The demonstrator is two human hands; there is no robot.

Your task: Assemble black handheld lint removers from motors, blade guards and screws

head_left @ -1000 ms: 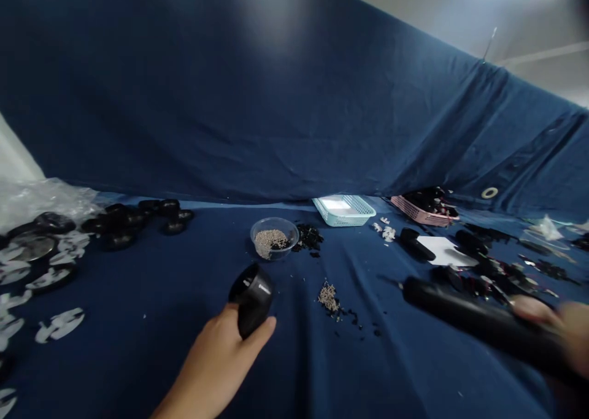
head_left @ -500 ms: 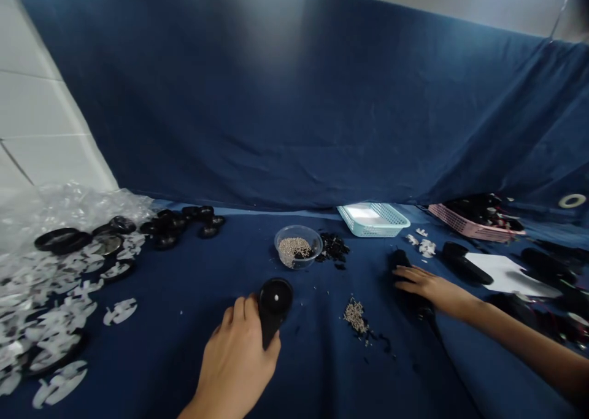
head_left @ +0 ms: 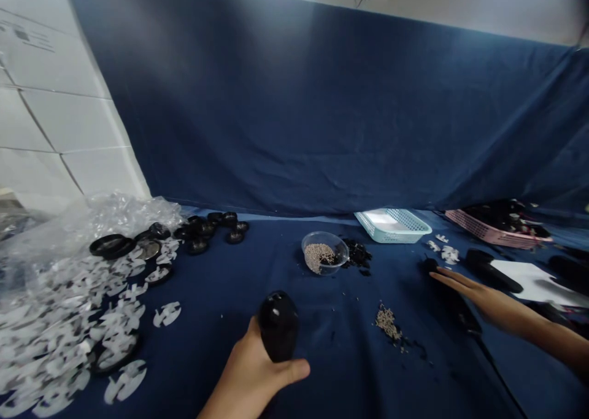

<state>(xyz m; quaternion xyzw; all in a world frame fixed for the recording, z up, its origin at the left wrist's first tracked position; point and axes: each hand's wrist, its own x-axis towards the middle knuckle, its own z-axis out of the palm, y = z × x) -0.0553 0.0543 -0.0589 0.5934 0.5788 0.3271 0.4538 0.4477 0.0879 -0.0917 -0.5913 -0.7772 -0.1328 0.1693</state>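
Observation:
My left hand (head_left: pixel 257 370) is closed around a black handheld piece with a rounded, glossy head (head_left: pixel 278 326), held up over the near middle of the blue cloth. The thumb points right and the other fingers are mostly hidden behind the piece. On the right, my right hand (head_left: pixel 478 293) has its fingers stretched out against a black corded tool (head_left: pixel 453 302), which lies on the cloth and looks like an electric screwdriver. Between the hands lies a small heap of screws (head_left: pixel 388 322). A clear plastic bowl (head_left: pixel 325 253) farther back holds more screws.
White plastic parts (head_left: pixel 69 339) cover the left side, beside black rings (head_left: pixel 111 246) and clear plastic wrap (head_left: pixel 133 213). Small black pieces (head_left: pixel 358 254) lie by the bowl. Behind stand a light-blue basket (head_left: pixel 400 234) and a pink basket (head_left: pixel 497 232). White paper (head_left: pixel 534 279) lies right.
My left hand has turned the black piece, so its flat face with a white dot no longer shows. My right hand's fingers have straightened on the tool. The whole view has shifted left.

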